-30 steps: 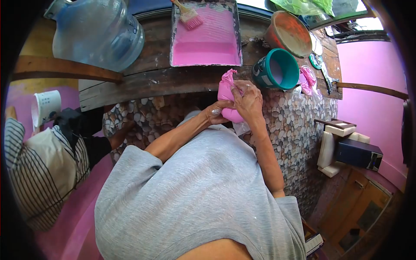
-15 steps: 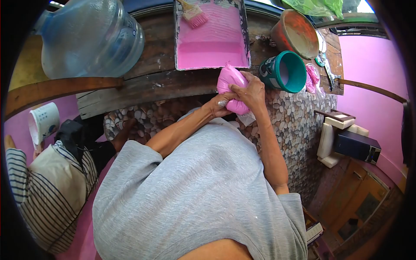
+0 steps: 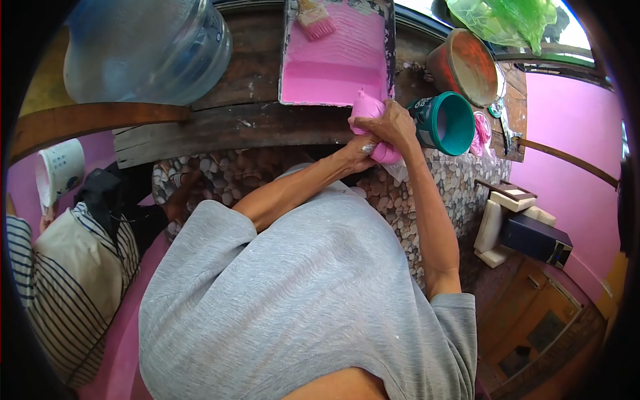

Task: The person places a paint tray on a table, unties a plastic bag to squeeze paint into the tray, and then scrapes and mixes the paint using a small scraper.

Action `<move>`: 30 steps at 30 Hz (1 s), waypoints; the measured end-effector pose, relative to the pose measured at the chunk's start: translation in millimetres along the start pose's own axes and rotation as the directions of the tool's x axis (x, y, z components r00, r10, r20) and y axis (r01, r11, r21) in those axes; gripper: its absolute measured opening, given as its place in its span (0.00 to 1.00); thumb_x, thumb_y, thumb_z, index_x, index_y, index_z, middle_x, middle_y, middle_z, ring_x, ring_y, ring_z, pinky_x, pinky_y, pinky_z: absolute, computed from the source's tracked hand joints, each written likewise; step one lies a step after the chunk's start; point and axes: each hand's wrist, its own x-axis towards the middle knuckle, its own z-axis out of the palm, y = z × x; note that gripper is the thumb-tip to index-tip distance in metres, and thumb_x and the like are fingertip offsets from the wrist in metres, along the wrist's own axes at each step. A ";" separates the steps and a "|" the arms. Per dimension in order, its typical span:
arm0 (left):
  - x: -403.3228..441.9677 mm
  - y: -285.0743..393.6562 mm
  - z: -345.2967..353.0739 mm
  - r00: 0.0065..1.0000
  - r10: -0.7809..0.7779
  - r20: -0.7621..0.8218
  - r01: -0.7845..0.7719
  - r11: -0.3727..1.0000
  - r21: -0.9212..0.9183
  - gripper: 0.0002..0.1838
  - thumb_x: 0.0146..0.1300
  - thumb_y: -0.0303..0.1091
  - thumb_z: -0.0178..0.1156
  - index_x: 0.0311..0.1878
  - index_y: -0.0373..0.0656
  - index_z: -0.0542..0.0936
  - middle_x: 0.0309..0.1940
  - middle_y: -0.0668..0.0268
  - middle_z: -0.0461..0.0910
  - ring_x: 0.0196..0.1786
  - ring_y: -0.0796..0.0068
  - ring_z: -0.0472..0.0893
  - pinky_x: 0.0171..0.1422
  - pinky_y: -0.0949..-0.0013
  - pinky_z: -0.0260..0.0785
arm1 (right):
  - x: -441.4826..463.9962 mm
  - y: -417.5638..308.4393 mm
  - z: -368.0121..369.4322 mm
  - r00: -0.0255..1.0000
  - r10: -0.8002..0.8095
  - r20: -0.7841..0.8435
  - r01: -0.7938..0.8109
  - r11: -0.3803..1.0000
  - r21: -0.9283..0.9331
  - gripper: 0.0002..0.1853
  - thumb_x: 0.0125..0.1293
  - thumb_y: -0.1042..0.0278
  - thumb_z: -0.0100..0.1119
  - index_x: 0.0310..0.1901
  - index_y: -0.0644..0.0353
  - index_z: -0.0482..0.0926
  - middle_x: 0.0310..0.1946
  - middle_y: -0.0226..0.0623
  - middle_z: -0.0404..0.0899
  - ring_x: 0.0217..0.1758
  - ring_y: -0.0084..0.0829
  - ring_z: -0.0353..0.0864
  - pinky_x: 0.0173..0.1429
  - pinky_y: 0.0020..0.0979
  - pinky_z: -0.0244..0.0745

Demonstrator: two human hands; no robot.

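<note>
A plump pink bag (image 3: 367,105) is squeezed between both hands, its knotted-looking top near the front edge of the paint tray (image 3: 333,101). My left hand (image 3: 361,151) wraps round its lower part from the left. My right hand (image 3: 393,127) grips it from above and the right, fingers across its middle. Pink paint fills the tray, and a brush (image 3: 316,21) with pink bristles lies at its far end. Just right of my right hand stands a teal bucket (image 3: 455,124) with pale liquid inside.
A large clear water bottle (image 3: 150,50) stands at the left of the wooden table (image 3: 233,130). An orange bowl (image 3: 465,67) and green plastic bag (image 3: 500,20) are at the back right. A person in stripes (image 3: 73,273) holds a white pail (image 3: 61,170) at left.
Both hands and the pink bag have shifted slightly right in view, as have the tray and bucket. The bag's top now leans towards the tray's front right corner.
</note>
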 end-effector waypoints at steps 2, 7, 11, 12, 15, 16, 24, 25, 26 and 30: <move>13.2 -8.2 -10.8 0.998 0.040 0.039 -0.041 0.999 0.021 0.19 0.67 0.36 0.55 0.58 0.40 0.67 0.53 0.60 0.75 0.55 0.68 0.77 0.61 0.63 0.72 | 4.5 -3.2 -3.0 0.994 0.011 0.106 -0.005 0.998 -0.061 0.46 0.34 0.32 0.70 0.41 0.75 0.78 0.38 0.58 0.80 0.44 0.51 0.82 0.49 0.41 0.76; 18.6 -10.4 -10.9 0.996 0.079 0.039 -0.080 0.996 0.030 0.19 0.67 0.35 0.55 0.58 0.38 0.66 0.53 0.55 0.75 0.53 0.64 0.78 0.60 0.63 0.73 | 11.0 -11.0 -8.2 0.984 0.032 0.174 -0.013 0.994 -0.111 0.42 0.34 0.37 0.70 0.41 0.74 0.79 0.38 0.59 0.81 0.43 0.50 0.82 0.47 0.41 0.76; 20.9 -8.2 -7.2 0.996 0.090 0.005 -0.090 0.996 -0.016 0.18 0.68 0.34 0.52 0.58 0.38 0.66 0.53 0.55 0.75 0.54 0.64 0.78 0.61 0.62 0.72 | 17.1 -12.0 -9.2 0.976 0.059 0.210 -0.044 0.996 -0.075 0.37 0.34 0.43 0.69 0.38 0.73 0.80 0.36 0.60 0.81 0.42 0.51 0.83 0.47 0.41 0.76; 21.4 -7.0 -5.8 0.997 0.080 -0.019 -0.080 0.997 -0.018 0.17 0.69 0.33 0.52 0.58 0.39 0.66 0.53 0.55 0.75 0.55 0.64 0.78 0.61 0.62 0.72 | 19.5 -9.5 -6.5 0.976 0.055 0.213 -0.040 0.996 -0.077 0.37 0.34 0.43 0.69 0.38 0.73 0.80 0.36 0.60 0.81 0.42 0.51 0.83 0.47 0.41 0.76; 21.1 -5.2 -2.6 0.996 0.079 -0.035 -0.080 0.996 -0.036 0.17 0.70 0.33 0.50 0.58 0.39 0.66 0.54 0.56 0.75 0.55 0.65 0.77 0.61 0.62 0.72 | 25.2 -2.3 0.6 0.990 -0.002 0.141 0.012 0.998 -0.069 0.34 0.35 0.44 0.68 0.34 0.72 0.81 0.34 0.60 0.81 0.40 0.52 0.83 0.46 0.42 0.76; 20.8 -4.6 -2.1 0.996 0.082 -0.037 -0.083 0.996 -0.038 0.17 0.70 0.33 0.50 0.58 0.39 0.66 0.54 0.56 0.75 0.55 0.65 0.77 0.61 0.62 0.72 | 26.8 -2.4 0.4 0.988 -0.004 0.157 0.014 0.998 -0.062 0.33 0.36 0.45 0.68 0.34 0.72 0.81 0.34 0.60 0.80 0.40 0.52 0.82 0.46 0.42 0.76; 15.6 -0.7 1.8 0.993 0.053 -0.104 -0.060 0.996 -0.062 0.16 0.70 0.34 0.49 0.58 0.40 0.66 0.55 0.60 0.73 0.56 0.68 0.77 0.61 0.63 0.73 | 34.7 -1.3 5.8 0.983 -0.019 0.184 0.029 0.998 -0.050 0.33 0.37 0.46 0.69 0.37 0.72 0.80 0.34 0.61 0.80 0.42 0.52 0.82 0.49 0.42 0.75; 14.5 1.2 3.6 0.993 0.055 -0.106 -0.062 0.996 -0.064 0.16 0.70 0.34 0.49 0.58 0.40 0.66 0.55 0.60 0.73 0.56 0.68 0.77 0.61 0.63 0.73 | 34.3 -3.8 3.6 0.983 -0.037 0.178 0.048 0.997 -0.057 0.33 0.38 0.47 0.69 0.37 0.72 0.79 0.34 0.61 0.80 0.42 0.53 0.81 0.49 0.42 0.75; 13.4 3.5 5.3 0.991 0.045 -0.126 -0.055 0.996 -0.074 0.16 0.70 0.34 0.50 0.58 0.40 0.66 0.55 0.60 0.73 0.56 0.68 0.77 0.60 0.63 0.74 | 34.5 -6.0 2.3 0.984 -0.055 0.172 0.067 0.996 -0.064 0.32 0.39 0.47 0.69 0.38 0.72 0.79 0.34 0.61 0.80 0.42 0.53 0.81 0.49 0.42 0.75; 6.5 11.5 14.0 0.986 0.048 -0.161 -0.061 0.996 -0.072 0.16 0.70 0.34 0.51 0.58 0.41 0.67 0.54 0.62 0.74 0.55 0.69 0.78 0.57 0.64 0.75 | 39.2 -8.2 3.4 0.981 -0.067 0.182 0.082 0.994 -0.076 0.31 0.42 0.48 0.69 0.38 0.71 0.79 0.35 0.61 0.80 0.43 0.53 0.81 0.49 0.43 0.75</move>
